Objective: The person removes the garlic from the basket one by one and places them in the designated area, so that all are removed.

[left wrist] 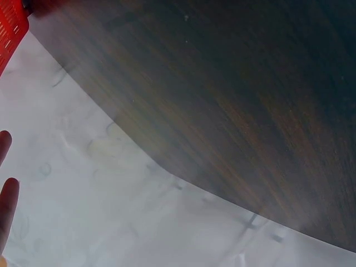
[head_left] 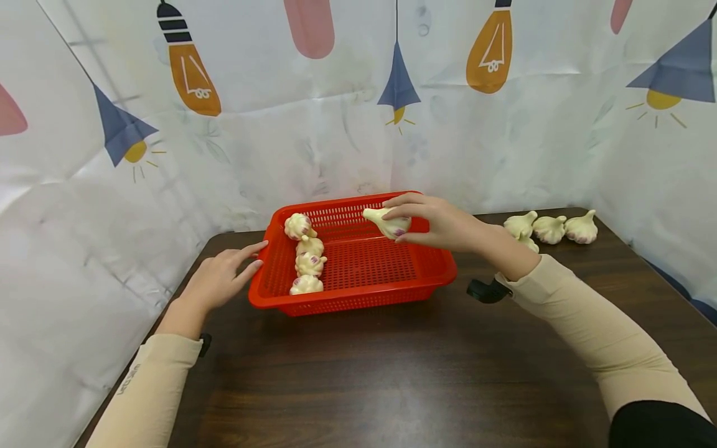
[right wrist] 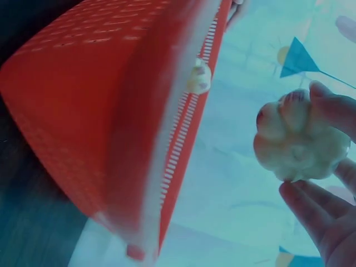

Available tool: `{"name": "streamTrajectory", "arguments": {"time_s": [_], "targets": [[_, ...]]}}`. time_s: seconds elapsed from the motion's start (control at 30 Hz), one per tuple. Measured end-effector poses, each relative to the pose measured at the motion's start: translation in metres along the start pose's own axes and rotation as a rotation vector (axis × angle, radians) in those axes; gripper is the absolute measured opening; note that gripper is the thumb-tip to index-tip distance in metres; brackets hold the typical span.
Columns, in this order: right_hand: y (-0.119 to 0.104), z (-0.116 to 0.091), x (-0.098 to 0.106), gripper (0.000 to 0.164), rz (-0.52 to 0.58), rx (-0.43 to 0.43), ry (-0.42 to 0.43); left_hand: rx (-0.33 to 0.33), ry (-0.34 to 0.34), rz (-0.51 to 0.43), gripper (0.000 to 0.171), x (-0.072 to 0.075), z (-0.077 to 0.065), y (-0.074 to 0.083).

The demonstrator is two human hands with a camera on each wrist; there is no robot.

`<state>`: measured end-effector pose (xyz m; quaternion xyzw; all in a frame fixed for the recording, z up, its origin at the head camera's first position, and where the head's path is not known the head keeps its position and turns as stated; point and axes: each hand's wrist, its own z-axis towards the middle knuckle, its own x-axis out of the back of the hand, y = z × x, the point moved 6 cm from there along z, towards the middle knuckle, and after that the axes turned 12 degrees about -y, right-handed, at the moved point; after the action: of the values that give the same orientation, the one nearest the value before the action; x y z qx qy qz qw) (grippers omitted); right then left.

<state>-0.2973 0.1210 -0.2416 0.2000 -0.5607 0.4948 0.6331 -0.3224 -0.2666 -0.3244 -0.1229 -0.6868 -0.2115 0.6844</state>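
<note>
My right hand [head_left: 434, 221] pinches a garlic bulb [head_left: 386, 222] between thumb and fingers, above the right part of a red plastic basket [head_left: 358, 292]. The right wrist view shows the underside of that garlic bulb [right wrist: 300, 139], held beyond the basket's side. Inside the basket, along its left end, several garlic bulbs [head_left: 309, 264] lie in a row. At the left rim is my left hand [head_left: 218, 277], its fingers extended and the fingertips at the rim. Only a couple of its fingers [left wrist: 8, 208] show in the left wrist view.
Several more garlic bulbs [head_left: 549, 229] sit at the back right of the dark wooden table [head_left: 392, 373], partly behind my right forearm. A white patterned curtain [head_left: 336, 137] hangs right behind the table and along its left side.
</note>
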Motion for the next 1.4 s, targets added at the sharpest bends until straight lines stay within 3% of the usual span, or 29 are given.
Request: {"name": "streamTrajectory", "arguments": {"time_s": [0.63,1.03,1.4], "targets": [[0.007,-0.056,0.0,0.056,-0.058,0.134,0.3,0.007,0.005,-0.006,0.053,-0.002,0.0,-0.003],[0.023,-0.09,0.003,0.06,-0.095,0.008,0.311,-0.002,0.01,-0.009,0.052,-0.002,0.001,-0.001],[0.038,-0.121,0.009,0.075,-0.099,-0.119,0.348,-0.004,0.014,-0.01,0.052,-0.002,0.0,-0.002]]}}
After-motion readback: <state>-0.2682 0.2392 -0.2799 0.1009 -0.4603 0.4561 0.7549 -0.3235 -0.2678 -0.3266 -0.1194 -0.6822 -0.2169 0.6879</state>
